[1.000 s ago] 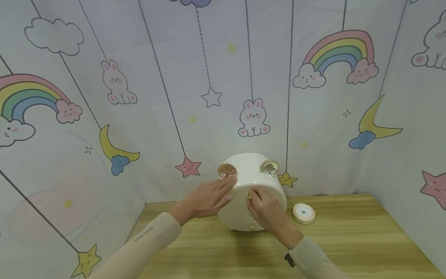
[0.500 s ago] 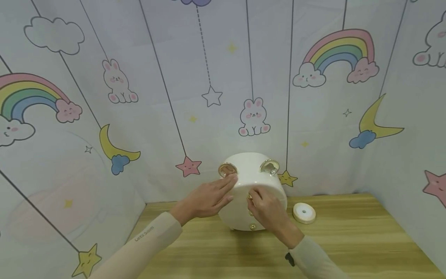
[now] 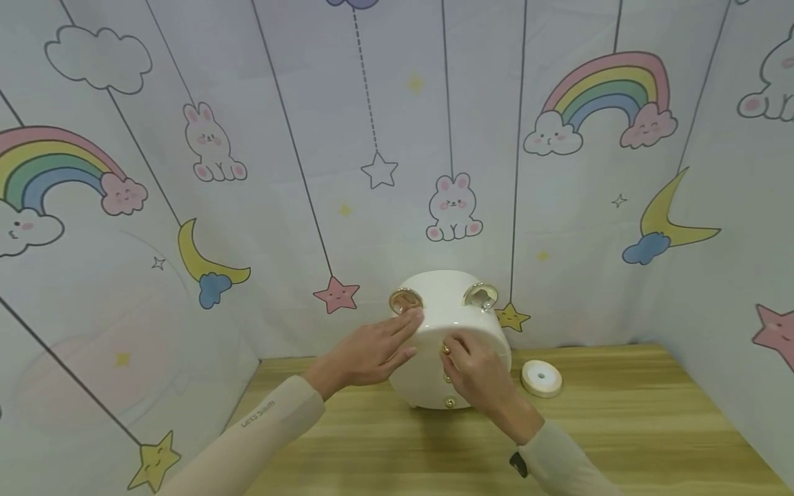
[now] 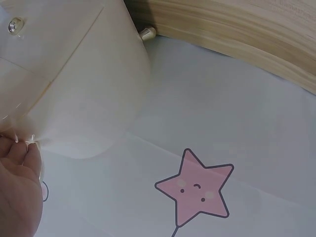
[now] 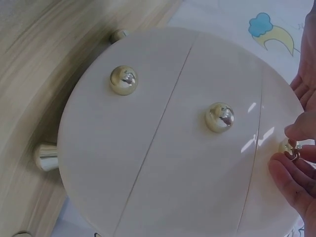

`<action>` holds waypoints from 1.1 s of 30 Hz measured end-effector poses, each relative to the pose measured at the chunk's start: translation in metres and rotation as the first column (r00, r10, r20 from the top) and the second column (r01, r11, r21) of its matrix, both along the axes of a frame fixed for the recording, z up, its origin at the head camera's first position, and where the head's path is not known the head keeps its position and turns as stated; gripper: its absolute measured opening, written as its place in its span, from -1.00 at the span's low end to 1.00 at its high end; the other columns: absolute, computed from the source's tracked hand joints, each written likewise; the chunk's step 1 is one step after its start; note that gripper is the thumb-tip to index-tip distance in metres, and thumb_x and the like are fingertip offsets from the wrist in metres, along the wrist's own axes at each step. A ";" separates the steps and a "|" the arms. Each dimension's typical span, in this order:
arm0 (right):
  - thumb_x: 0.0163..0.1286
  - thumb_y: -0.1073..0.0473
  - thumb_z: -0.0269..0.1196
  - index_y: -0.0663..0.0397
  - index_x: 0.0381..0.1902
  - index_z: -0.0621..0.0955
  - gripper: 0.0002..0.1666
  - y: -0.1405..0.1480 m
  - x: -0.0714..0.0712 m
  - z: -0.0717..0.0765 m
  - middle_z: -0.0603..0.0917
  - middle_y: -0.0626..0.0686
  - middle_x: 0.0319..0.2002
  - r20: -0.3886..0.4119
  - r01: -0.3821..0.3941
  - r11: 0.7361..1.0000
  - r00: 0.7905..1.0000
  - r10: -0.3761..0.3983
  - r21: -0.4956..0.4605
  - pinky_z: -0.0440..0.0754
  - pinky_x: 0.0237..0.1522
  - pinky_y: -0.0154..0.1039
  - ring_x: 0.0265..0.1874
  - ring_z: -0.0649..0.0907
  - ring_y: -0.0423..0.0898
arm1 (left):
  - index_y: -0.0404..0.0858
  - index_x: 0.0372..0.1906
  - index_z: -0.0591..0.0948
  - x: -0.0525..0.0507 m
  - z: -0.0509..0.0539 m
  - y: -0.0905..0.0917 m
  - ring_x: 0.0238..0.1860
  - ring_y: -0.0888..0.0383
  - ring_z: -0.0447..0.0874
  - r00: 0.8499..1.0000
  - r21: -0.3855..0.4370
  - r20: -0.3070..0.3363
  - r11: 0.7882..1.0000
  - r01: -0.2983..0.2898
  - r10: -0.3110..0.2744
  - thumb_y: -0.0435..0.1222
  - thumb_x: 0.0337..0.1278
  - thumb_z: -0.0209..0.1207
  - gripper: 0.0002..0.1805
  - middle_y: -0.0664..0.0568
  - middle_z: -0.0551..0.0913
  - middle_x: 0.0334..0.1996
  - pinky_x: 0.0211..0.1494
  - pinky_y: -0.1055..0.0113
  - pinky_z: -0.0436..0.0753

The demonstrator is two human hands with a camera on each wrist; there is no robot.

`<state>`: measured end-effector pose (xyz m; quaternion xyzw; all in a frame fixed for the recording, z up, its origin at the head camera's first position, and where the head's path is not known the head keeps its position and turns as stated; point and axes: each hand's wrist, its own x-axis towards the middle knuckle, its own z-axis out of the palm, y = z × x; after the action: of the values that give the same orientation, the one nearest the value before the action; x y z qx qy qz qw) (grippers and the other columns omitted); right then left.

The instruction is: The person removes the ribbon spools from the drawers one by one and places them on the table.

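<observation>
A glossy white round drawer box [image 3: 443, 293] stands on short gold feet, with a gold-rimmed ear [image 3: 480, 296] at each side of its top. Its front has seams between drawers and a column of gold knobs, including a middle knob [image 5: 219, 117] and a bottom knob [image 5: 123, 80]. My left hand [image 3: 369, 353] rests with fairly straight fingers against the upper left edge, beside the left ear [image 3: 406, 301]. With thumb and fingers my right hand [image 3: 477, 375] pinches the top knob [image 5: 288, 146]. A small curved gold shape shows between those fingers; what it is stays unclear.
On the wood-grain table [image 3: 620, 427], right of the box, lies a flat white spool [image 3: 541, 379] with a centre hole. A cloth backdrop [image 3: 285, 227] printed with rabbits, stars and rainbows rises close behind the box and along both sides.
</observation>
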<state>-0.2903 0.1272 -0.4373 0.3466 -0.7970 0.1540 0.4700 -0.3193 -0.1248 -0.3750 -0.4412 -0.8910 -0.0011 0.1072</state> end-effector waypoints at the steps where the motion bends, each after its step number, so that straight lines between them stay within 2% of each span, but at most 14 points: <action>1: 0.13 0.36 0.54 0.22 -0.22 0.66 -0.71 0.000 0.001 -0.001 0.67 0.11 -0.23 -0.003 -0.007 1.000 1.000 0.007 -0.005 0.77 -0.32 -0.28 -0.33 0.73 -0.07 | -0.19 0.71 0.01 0.000 0.000 0.000 0.70 0.06 0.11 1.000 -0.001 0.001 1.000 -0.001 0.001 0.07 0.71 -0.25 -0.27 0.00 0.02 0.72 0.67 0.12 0.35; 8: 0.08 0.35 0.56 0.28 -0.16 0.65 -0.62 0.003 0.008 -0.011 0.67 0.13 -0.21 -0.018 -0.018 0.999 1.000 0.018 -0.045 0.76 -0.36 -0.28 -0.35 0.72 -0.07 | -0.17 0.72 -0.01 -0.001 0.000 0.001 0.71 0.07 0.09 1.000 -0.008 0.006 1.000 -0.008 0.008 0.09 0.71 -0.27 -0.27 0.01 -0.01 0.73 0.68 0.12 0.33; 18: 0.04 0.30 0.53 0.11 -0.40 0.66 -0.78 0.000 0.011 -0.035 0.64 -0.02 -0.36 -0.045 0.020 0.999 0.999 -0.021 -0.024 0.62 -0.49 -0.36 -0.51 0.63 -0.18 | -0.21 0.71 0.01 -0.002 0.002 0.002 0.71 0.06 0.10 1.000 -0.010 -0.015 1.000 -0.001 0.001 0.06 0.70 -0.24 -0.27 -0.02 0.02 0.72 0.67 0.12 0.34; 23: 0.07 0.27 0.52 0.16 -0.34 0.74 -0.81 -0.001 0.010 -0.045 0.68 0.02 -0.33 -0.041 0.058 0.998 0.997 -0.058 -0.003 0.66 -0.49 -0.29 -0.49 0.66 -0.14 | -0.20 0.71 0.01 0.000 0.002 0.002 0.70 0.06 0.12 1.000 -0.012 -0.009 1.000 -0.010 0.010 0.07 0.70 -0.23 -0.26 -0.02 0.03 0.72 0.66 0.12 0.36; 27: 0.04 0.27 0.57 0.19 -0.28 0.75 -0.73 -0.002 0.008 -0.051 0.70 0.04 -0.31 -0.035 0.077 0.997 0.996 -0.077 0.001 0.68 -0.46 -0.25 -0.46 0.69 -0.11 | -0.18 0.72 0.00 0.001 0.002 0.002 0.70 0.06 0.13 1.000 -0.017 -0.003 1.000 -0.022 0.022 0.08 0.70 -0.24 -0.26 -0.01 0.03 0.72 0.65 0.11 0.37; 33: 0.02 0.27 0.60 0.21 -0.27 0.75 -0.70 -0.003 0.005 -0.058 0.69 0.04 -0.31 -0.027 0.089 0.996 0.996 -0.089 0.005 0.68 -0.47 -0.29 -0.46 0.68 -0.14 | -0.21 0.71 0.03 0.001 0.003 0.003 0.69 0.02 0.18 1.000 -0.007 -0.010 1.000 -0.016 0.016 0.07 0.70 -0.23 -0.26 -0.05 0.06 0.72 0.62 0.08 0.43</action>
<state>-0.2850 0.1240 -0.4952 0.3143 -0.8058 0.1258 0.4859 -0.3182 -0.1222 -0.3722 -0.4346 -0.8939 0.0050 0.1099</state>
